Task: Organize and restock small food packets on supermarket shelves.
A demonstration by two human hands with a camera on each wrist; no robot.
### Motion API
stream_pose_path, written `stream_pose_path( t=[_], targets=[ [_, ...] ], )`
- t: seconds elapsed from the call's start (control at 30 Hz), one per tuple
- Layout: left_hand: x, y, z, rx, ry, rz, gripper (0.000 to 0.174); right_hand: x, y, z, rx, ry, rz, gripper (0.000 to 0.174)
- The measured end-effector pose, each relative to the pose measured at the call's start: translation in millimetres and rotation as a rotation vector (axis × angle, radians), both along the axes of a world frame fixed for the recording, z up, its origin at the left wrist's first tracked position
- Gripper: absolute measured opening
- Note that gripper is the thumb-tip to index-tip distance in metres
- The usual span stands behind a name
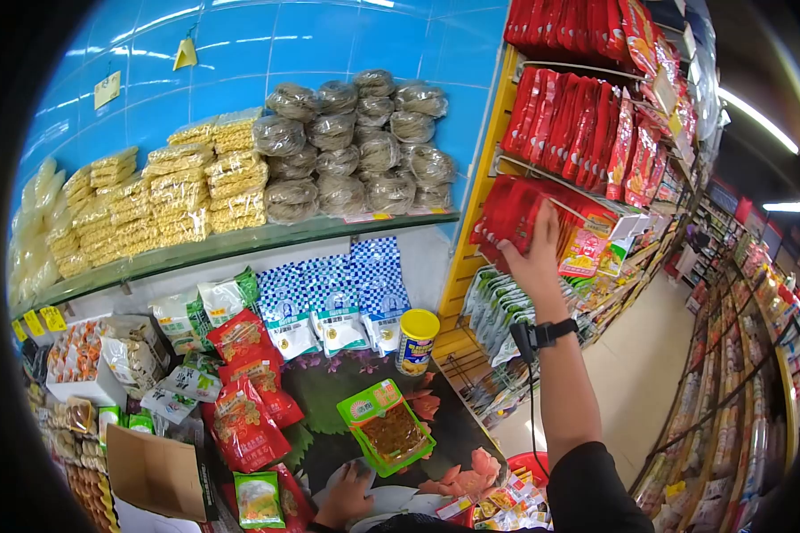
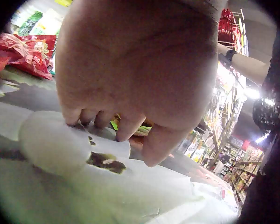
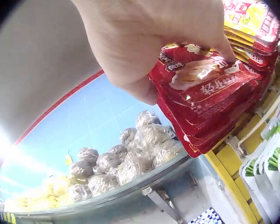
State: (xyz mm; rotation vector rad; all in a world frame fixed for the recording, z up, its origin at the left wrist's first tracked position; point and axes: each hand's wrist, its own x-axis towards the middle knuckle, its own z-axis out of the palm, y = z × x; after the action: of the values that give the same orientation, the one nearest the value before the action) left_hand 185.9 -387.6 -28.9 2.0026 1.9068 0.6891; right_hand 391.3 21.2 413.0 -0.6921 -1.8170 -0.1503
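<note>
My right hand (image 1: 535, 258) reaches up to a hanging rack and grips a bunch of red packets (image 1: 508, 213), thumb on one side and fingers on the other. In the right wrist view these red packets (image 3: 207, 102) are layered close together, with pale printing on the front one. My left hand (image 1: 347, 493) rests on the dark flower-patterned tabletop (image 1: 316, 391). Its palm side and bent fingertips show in the left wrist view, and it holds nothing. A green-edged tray pack of brown food (image 1: 387, 428) lies just beyond it.
Red bags (image 1: 244, 426) and a cardboard box (image 1: 156, 471) are on the left. A yellow-lidded can (image 1: 416, 342) stands at the table's back right. Noodle bundles (image 1: 333, 133) fill the glass shelf (image 1: 267, 244) above. Red packets (image 1: 564, 120) hang higher on the rack, green-white packs (image 1: 498, 311) lower.
</note>
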Motion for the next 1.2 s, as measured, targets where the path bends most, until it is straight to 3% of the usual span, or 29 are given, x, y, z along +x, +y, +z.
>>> stream_pose_path(
  t=[0.1,0.23,0.37,0.5,0.73,0.83,0.97,1.2],
  targets=[
    [-0.8,-0.7,22.6,-0.141,-0.018,-0.005,0.078,-15.2,13.7,-3.8,0.032,-0.012,0.011,0.103],
    [-7.5,-1.3,19.0,-0.126,-0.042,-0.041,0.078,-30.2,18.6,1.4,-0.172,-0.007,0.045,0.108],
    [-14.2,1.4,3.2,-0.105,-0.034,-0.077,0.078,-34.3,38.8,-6.0,-0.052,-0.116,-0.179,0.108],
    [-15.9,3.3,-1.4,-0.056,-0.025,-0.112,0.078,-29.6,25.3,-6.6,-0.175,-0.036,0.029,0.108],
    [-13.7,1.2,4.2,-0.071,0.043,-0.097,0.077,-19.7,11.4,-28.5,-0.147,-0.078,0.085,0.108],
    [-14.2,2.4,5.2,-0.045,0.055,-0.118,0.077,-11.7,9.1,-41.9,-0.285,-0.048,0.228,0.106],
    [-19.7,11.1,-4.6,-0.061,-0.001,-0.132,0.077,5.3,-10.7,-47.1,-0.267,-0.261,0.076,0.101],
    [-19.5,11.5,3.4,-0.003,0.048,-0.177,0.082,43.7,-61.5,-54.4,-0.412,-0.307,0.309,0.094]
  ],
)
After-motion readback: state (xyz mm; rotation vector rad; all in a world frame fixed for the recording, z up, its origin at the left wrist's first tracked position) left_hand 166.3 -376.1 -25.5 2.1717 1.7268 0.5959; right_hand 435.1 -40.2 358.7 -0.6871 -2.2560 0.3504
